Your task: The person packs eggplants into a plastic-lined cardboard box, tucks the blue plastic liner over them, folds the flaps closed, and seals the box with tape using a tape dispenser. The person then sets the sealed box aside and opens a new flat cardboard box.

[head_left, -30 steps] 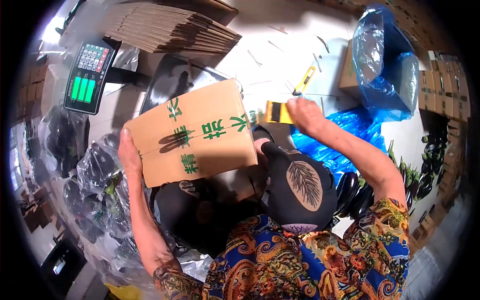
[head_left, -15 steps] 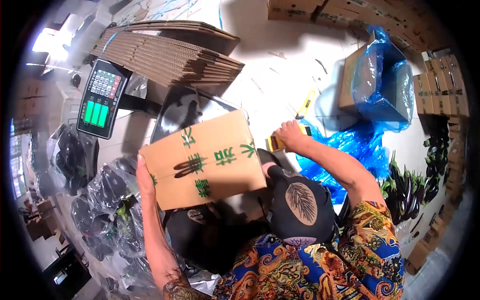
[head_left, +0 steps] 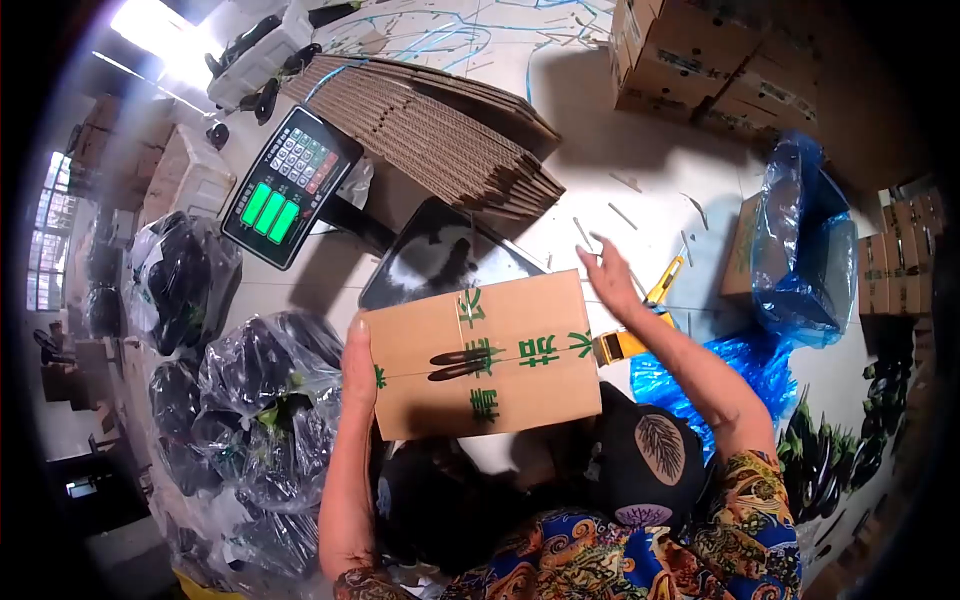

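Observation:
A closed cardboard box (head_left: 530, 395) with green printed characters and a dark eggplant picture rests in front of me over my lap. My left hand (head_left: 359, 365) grips its left edge, thumb on top and fingers hidden behind the side. Past the box's upper right corner, my right hand (head_left: 610, 278) is open, fingers apart, holding nothing. Just below that hand lies a yellow tape dispenser (head_left: 618, 346), partly behind my forearm. A yellow utility knife (head_left: 666, 279) lies on the floor to its right.
Beyond the box stands a scale platform (head_left: 445, 255) with a green-lit display (head_left: 270, 212). Flattened cartons (head_left: 430, 130) lean behind it. Bagged eggplants (head_left: 265, 375) are at left. An open carton lined with blue plastic (head_left: 800, 250) stands right, near loose eggplants (head_left: 825, 460).
My right hand has let go of the yellow tape dispenser, opened and moved forward past it. My left hand still holds the box. The whole view has shifted.

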Available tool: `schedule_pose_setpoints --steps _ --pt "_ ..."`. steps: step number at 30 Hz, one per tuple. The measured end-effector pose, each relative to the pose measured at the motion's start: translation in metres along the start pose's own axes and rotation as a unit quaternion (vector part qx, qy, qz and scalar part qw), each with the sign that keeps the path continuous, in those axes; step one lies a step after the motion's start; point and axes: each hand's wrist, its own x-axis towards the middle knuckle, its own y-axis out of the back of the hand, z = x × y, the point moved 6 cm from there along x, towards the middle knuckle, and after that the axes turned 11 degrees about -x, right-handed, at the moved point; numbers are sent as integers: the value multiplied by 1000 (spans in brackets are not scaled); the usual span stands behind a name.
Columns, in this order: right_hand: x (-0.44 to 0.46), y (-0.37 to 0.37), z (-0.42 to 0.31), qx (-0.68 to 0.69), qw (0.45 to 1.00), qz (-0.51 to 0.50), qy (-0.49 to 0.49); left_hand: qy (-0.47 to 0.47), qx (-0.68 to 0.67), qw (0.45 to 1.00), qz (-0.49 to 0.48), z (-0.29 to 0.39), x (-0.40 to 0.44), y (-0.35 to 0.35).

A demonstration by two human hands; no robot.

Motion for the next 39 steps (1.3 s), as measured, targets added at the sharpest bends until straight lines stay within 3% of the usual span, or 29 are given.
schedule_pose_setpoints --steps 2,3,4,6,8,11,14,15,18,20,22,24,27,30,32,33,36,39 --pt "46 35 -34 0 989 92 113 -78 185 978 58 33 5 -1" --pt "71 45 -45 -32 981 113 152 -135 170 975 51 62 9 -14" --pt "80 57 -77 5 989 75 129 -194 156 968 44 96 14 -32" --pt "115 53 -98 -35 981 60 182 -221 108 969 -12 140 28 -71" --pt "132 45 -125 -58 978 26 198 -443 255 859 -20 151 41 -108" --pt "154 29 -145 -85 954 106 267 -444 275 851 -46 152 59 -146" --pt "182 9 -149 -28 981 -34 190 -466 334 818 -46 148 85 -154" --pt "187 4 -150 -56 976 29 210 -458 332 822 -61 148 89 -154" --pt "168 2 -178 -160 957 14 242 -473 358 802 -73 156 99 -139" --pt "153 3 -198 -114 949 9 293 -468 357 803 -98 165 120 -111" --pt "147 -13 -208 -111 955 -18 274 -443 380 801 -132 174 144 -84" --pt "139 -28 -216 -151 952 23 266 -450 380 799 -119 170 147 -78" --pt "139 -25 -210 -78 962 -17 262 -473 345 807 -77 159 127 -82" --pt "133 -12 -175 -17 964 -64 257 -456 296 838 -37 153 94 -69" --pt "112 8 -136 25 972 -133 191 -285 136 948 -49 127 81 -40" --pt "97 11 -109 56 978 -158 127 -228 93 966 -74 107 76 -22" --pt "25 0 -3 60 967 -242 -41 -64 42 990 -119 30 52 14" --pt "-65 -34 73 195 911 -294 -216 19 -189 973 -129 -36 18 11"
